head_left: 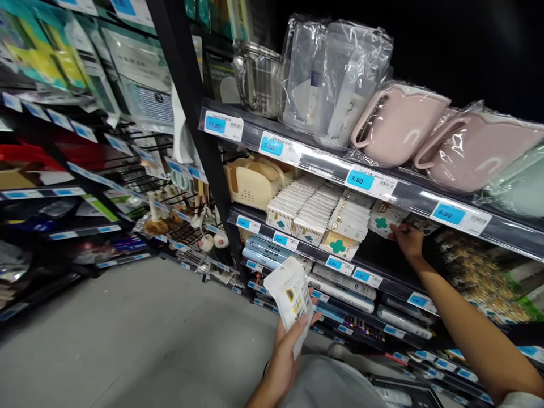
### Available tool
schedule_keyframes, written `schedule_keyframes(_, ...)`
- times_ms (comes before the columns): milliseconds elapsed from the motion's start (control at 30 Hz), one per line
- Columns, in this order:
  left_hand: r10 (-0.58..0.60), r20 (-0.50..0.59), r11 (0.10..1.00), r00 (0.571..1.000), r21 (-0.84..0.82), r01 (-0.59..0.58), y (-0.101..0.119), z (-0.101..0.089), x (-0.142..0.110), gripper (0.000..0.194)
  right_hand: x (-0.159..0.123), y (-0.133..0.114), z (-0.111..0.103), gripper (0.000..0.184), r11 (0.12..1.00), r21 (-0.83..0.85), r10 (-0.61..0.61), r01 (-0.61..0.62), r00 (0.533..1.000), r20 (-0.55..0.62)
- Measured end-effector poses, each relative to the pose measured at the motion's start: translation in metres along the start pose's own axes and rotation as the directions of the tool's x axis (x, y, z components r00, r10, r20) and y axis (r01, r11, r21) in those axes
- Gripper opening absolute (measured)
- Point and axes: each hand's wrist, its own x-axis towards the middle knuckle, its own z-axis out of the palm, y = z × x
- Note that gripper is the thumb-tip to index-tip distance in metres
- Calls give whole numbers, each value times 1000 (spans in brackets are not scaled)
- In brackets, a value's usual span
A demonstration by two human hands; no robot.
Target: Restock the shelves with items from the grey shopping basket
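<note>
My left hand (288,345) is low in front of the shelving, closed around a small stack of flat white packets (292,296) with a yellow and dark print. My right hand (407,240) reaches into the second shelf and its fingers pinch a white packet with a green clover (381,221) at the right end of the row. More clover packets (340,245) and rows of white boxed packets (306,207) fill that shelf to the left of the hand.
The top shelf carries pink mugs (397,127) in plastic wrap, clear wrapped containers (335,79) and a metal cup (257,76). A cream plastic basket (250,181) sits on the second shelf. Blue price tags (360,180) line the shelf edges. Hanging goods fill the left racks above grey floor (140,334).
</note>
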Motion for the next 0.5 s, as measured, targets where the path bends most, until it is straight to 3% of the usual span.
schedule_keyframes(367, -39, 30, 999, 999, 21, 38, 4, -4, 2, 80, -1, -8, 2, 63, 995, 71, 68, -66, 997, -26)
schedule_keyframes(500, -78, 76, 997, 994, 23, 77, 8, -6, 0, 74, -26, -18, -10, 68, 995, 97, -7, 24, 983, -182)
